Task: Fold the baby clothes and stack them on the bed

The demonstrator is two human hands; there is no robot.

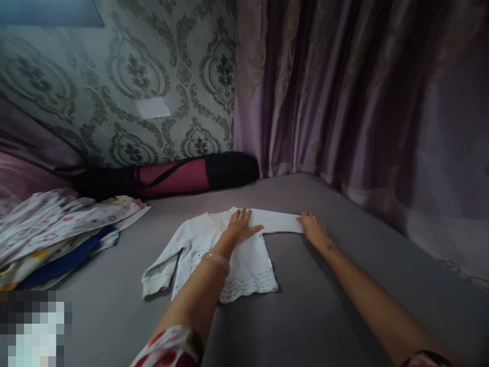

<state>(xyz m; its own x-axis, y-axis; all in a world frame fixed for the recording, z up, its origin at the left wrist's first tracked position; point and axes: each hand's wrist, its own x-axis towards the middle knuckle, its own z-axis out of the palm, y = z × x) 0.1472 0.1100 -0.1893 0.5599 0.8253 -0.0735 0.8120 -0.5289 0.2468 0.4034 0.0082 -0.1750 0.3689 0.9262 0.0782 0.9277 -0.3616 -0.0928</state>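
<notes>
A small white long-sleeved shirt (248,265) lies spread on a grey bed surface (324,316). My left hand (240,224) rests flat on the shirt near its collar, fingers stretched out. My right hand (311,227) lies at the cuff end of the shirt's right sleeve, which is stretched straight out; the fingers press down on the cuff and look loosely spread. A clear bangle (216,260) sits on my left wrist. The shirt's other sleeve hangs down to the left.
A pile of patterned and blue clothes (57,234) lies at the left. A pink and black rolled bag (183,176) rests against the patterned wall. Purple curtains (362,102) hang along the right side of the bed.
</notes>
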